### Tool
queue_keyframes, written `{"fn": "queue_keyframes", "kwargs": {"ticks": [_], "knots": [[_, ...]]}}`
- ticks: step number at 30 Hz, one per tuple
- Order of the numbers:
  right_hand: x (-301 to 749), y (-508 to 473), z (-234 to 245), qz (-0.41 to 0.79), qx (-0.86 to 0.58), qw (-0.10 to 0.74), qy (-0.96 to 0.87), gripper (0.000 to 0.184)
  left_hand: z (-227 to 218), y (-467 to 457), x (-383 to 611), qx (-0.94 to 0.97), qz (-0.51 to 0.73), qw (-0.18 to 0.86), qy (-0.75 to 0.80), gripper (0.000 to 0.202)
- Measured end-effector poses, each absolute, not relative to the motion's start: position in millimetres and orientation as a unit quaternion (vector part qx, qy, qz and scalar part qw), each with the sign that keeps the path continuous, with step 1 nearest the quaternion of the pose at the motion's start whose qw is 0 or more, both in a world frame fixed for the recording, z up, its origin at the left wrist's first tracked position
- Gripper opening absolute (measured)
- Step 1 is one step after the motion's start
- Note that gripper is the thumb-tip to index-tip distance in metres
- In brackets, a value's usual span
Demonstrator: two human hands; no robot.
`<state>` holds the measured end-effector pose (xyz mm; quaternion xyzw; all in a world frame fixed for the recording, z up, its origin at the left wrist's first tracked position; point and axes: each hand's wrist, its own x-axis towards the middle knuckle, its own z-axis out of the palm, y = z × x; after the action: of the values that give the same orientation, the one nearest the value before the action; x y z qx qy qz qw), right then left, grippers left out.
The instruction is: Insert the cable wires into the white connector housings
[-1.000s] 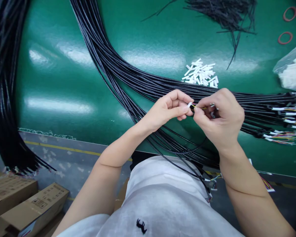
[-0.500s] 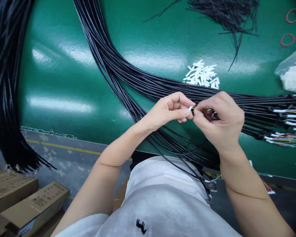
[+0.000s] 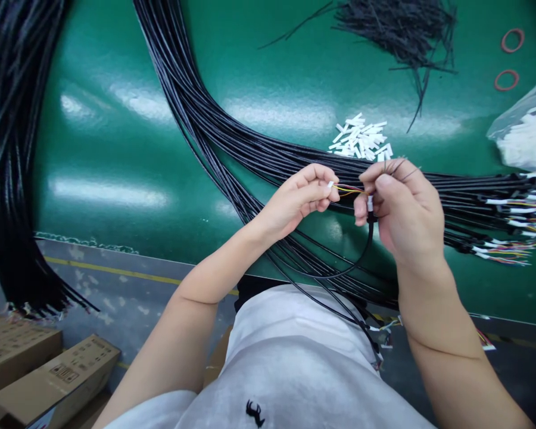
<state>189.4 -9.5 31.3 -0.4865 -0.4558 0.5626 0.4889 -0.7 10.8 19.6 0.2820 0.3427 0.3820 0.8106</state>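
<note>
My left hand point(image 3: 308, 193) is closed in a pinch on a small white connector point(image 3: 330, 185). Thin coloured wires point(image 3: 351, 189), yellow and red among them, stretch from it to my right hand point(image 3: 404, 205). That hand is closed around the wires' other end, beside a short white sleeve point(image 3: 370, 202) at the tip of a black cable point(image 3: 370, 241). The cable curves down from there towards the bundle. Thin dark strands stick up over the right fingers. Just beyond my hands lies a pile of short white pieces point(image 3: 360, 138).
A bundle of black cables point(image 3: 250, 140) crosses the green table point(image 3: 116, 149), with coloured wire ends point(image 3: 513, 208) at right. More black cables point(image 3: 18, 149) hang over the left edge. Black strips point(image 3: 397, 30), two reddish rings point(image 3: 513, 40) and a plastic bag point(image 3: 524, 137) lie farther back. Cardboard boxes point(image 3: 53, 381) stand below.
My hands have moved apart, exposing the wires between them. The right hand has turned, bringing the white sleeve and black cable into sight. The left has shifted slightly left with the connector.
</note>
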Motion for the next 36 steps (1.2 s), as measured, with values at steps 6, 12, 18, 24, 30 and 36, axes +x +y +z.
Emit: {"fn": "queue_keyframes", "kwargs": {"ticks": [6,12,18,24,30,36], "knots": [[191,-4,30,0.578,-0.507,0.488,-0.412,0.028,19,12,-3,0.28,0.396,0.803,0.347,0.022],[196,-2,29,0.563,-0.512,0.474,-0.443,0.033,20,13,-4,0.267,0.391,0.8,0.368,0.019],[196,-3,35,0.578,-0.505,0.478,-0.428,0.035,21,15,-4,0.239,0.397,0.803,0.375,0.017],[196,-2,31,0.559,-0.507,0.468,-0.46,0.035,20,15,-3,0.233,0.391,0.806,0.379,0.017],[195,-1,31,0.57,-0.508,0.469,-0.444,0.039,20,15,-4,0.232,0.398,0.809,0.364,0.015],[191,-4,45,0.601,-0.514,0.477,-0.384,0.025,25,13,-4,0.226,0.405,0.809,0.362,0.011]]}}
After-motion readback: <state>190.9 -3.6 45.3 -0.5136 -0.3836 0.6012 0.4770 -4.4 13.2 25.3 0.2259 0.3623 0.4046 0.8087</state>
